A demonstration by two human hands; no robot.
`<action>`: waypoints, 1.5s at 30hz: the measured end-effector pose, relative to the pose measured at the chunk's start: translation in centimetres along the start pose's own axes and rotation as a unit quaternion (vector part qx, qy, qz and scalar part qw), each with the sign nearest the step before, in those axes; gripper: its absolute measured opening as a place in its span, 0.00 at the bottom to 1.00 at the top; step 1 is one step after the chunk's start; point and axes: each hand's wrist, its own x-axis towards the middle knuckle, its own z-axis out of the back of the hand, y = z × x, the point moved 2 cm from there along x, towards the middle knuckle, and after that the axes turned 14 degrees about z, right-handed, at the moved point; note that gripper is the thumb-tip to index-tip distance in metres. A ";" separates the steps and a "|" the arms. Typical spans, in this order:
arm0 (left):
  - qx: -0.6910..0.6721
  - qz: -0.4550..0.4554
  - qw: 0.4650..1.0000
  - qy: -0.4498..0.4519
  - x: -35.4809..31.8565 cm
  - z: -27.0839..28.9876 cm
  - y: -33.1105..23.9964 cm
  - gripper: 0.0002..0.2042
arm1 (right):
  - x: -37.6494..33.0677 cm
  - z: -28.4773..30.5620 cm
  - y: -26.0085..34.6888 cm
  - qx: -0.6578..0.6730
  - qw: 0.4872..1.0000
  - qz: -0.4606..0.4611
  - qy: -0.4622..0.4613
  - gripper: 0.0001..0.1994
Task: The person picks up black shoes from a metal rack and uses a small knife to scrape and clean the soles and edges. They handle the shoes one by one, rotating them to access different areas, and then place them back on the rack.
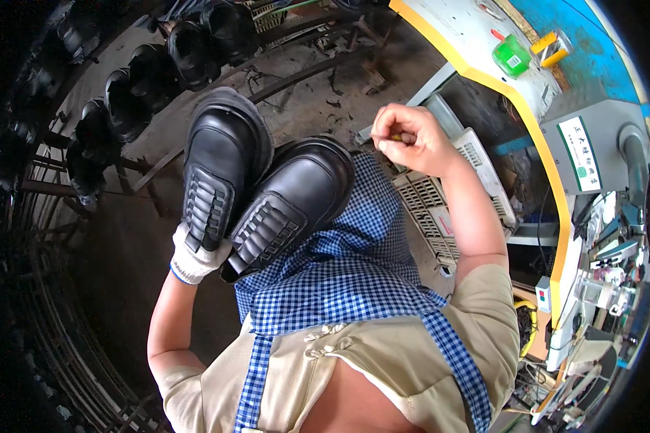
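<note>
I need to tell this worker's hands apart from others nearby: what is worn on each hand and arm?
The left hand wears a white knit glove with a blue band at the cuff; the forearm above it is uncovered. The right hand has no glove. Both arms come out of short beige sleeves, and a blue and white checked apron hangs down the front.

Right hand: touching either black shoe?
Apart. The head view shows the right hand raised beside the black shoes, blue checked apron visible between them.
</note>
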 end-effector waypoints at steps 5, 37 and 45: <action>0.007 -0.018 0.999 0.036 0.0 0.7 -0.5 0.32 | 2.4 -0.4 2.2 -0.008 0.998 0.035 -0.043 0.06; -0.072 0.005 0.981 0.181 5.3 3.5 -4.4 0.29 | 8.7 -4.0 6.0 -0.335 0.886 0.260 0.189 0.11; -0.085 -0.014 0.984 0.153 4.6 3.0 -4.1 0.29 | 8.6 -3.7 5.1 -0.185 0.947 0.216 0.147 0.09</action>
